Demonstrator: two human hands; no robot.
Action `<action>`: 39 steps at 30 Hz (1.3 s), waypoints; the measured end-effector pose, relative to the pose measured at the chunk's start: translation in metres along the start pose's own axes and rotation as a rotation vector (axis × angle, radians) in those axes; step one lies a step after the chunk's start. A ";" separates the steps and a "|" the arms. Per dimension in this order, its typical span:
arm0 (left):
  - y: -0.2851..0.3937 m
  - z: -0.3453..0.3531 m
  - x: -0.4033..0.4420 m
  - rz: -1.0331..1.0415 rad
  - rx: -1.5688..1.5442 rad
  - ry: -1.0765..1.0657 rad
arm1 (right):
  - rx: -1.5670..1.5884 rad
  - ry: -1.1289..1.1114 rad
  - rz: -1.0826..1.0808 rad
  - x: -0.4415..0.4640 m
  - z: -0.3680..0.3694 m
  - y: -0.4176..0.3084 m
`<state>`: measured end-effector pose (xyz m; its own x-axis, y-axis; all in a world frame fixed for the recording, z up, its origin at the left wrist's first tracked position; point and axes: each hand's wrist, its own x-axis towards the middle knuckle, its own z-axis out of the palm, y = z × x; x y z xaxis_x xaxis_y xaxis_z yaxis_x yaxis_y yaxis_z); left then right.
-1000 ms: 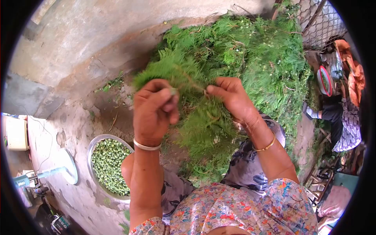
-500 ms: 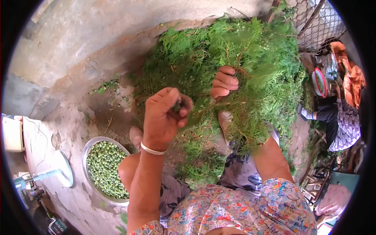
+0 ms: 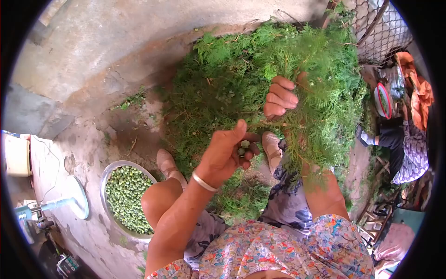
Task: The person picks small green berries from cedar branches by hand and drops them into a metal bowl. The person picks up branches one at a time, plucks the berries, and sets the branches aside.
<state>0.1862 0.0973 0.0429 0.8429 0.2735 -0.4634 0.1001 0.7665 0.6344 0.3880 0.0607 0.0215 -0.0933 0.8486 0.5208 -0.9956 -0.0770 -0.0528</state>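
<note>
My left hand (image 3: pixel 227 151), with a white bangle at the wrist, has small green cones (image 3: pixel 244 145) cupped in its curled fingers, its thumb pointing up. To its right, my right hand (image 3: pixel 281 97) is wrapped round a leafy green branch (image 3: pixel 309 125), whose fronds hide most of that palm and wrist. The tip of my left thumb is close to a twig of this branch. Beneath both hands spreads a big heap of green branches (image 3: pixel 232 60).
A metal basin (image 3: pixel 104 197) of green cones stands left of my knee. A pale blue fan (image 3: pixel 76 200) is farther left. Wall (image 3: pixel 116 37) behind; at right, wire mesh (image 3: pixel 378 32), a red-rimmed basket (image 3: pixel 382 100) and another person's leg (image 3: pixel 392 139).
Both hands were close together on the branch. My right hand has since moved right and up with it, turning it. My left hand has come away, then swung back right towards the branch.
</note>
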 end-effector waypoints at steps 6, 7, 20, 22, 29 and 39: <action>-0.011 -0.009 0.020 0.124 -0.391 0.235 | -0.042 0.277 0.056 0.003 0.027 0.028; -0.006 -0.009 0.019 0.210 -0.447 0.234 | -0.083 0.336 0.041 0.004 0.027 0.031; 0.014 -0.008 0.005 0.671 -0.258 0.334 | -0.850 0.948 0.371 0.017 0.059 0.058; 0.010 -0.005 0.007 0.670 -0.196 0.389 | -0.986 0.907 0.326 0.017 0.054 0.067; 0.037 -0.032 -0.008 0.597 -0.108 0.432 | -1.065 0.810 0.271 0.002 0.044 0.049; 0.059 -0.086 -0.075 0.620 -0.320 0.521 | -0.695 -0.062 0.083 -0.010 0.031 0.031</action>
<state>0.0838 0.1721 0.0619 0.3390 0.8670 -0.3651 -0.5162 0.4959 0.6983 0.3577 0.0335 0.0416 -0.1897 0.8212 0.5381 -0.7531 0.2299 -0.6164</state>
